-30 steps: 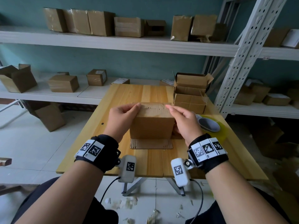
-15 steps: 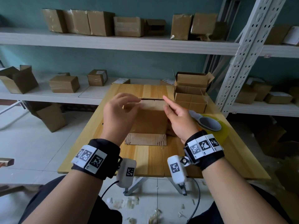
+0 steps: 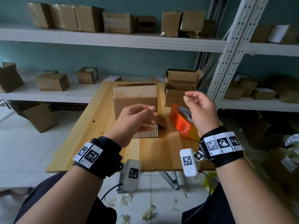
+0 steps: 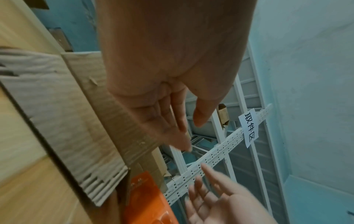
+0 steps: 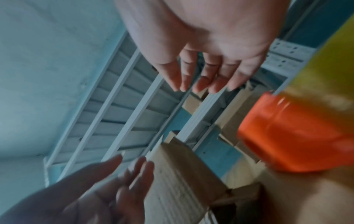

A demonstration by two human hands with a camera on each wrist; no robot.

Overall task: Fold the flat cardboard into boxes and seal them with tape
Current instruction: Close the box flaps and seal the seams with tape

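Observation:
A folded brown cardboard box point(image 3: 135, 101) stands upright on the wooden table point(image 3: 161, 151), one bottom flap point(image 3: 146, 132) lying flat toward me. My left hand point(image 3: 150, 114) hovers just in front of the box, fingers relaxed, holding nothing; the left wrist view shows this left hand point(image 4: 191, 134) with straight fingers beside the box point(image 4: 76, 121). My right hand point(image 3: 192, 101) is raised to the right of the box, loosely curled and empty, above the orange tape dispenser point(image 3: 179, 122). In the right wrist view the right hand point(image 5: 201, 87) is open, the dispenser point(image 5: 287, 136) lower right.
A stack of open cardboard boxes point(image 3: 181, 88) stands at the table's far right corner. White metal shelving point(image 3: 234, 50) with more boxes runs behind and to the right. Paper scraps litter the floor point(image 3: 148, 212) by my legs.
Both hands have let go of the box and pulled back from it. The right hand has lifted to the right, over the tape dispenser. The box now stands farther back.

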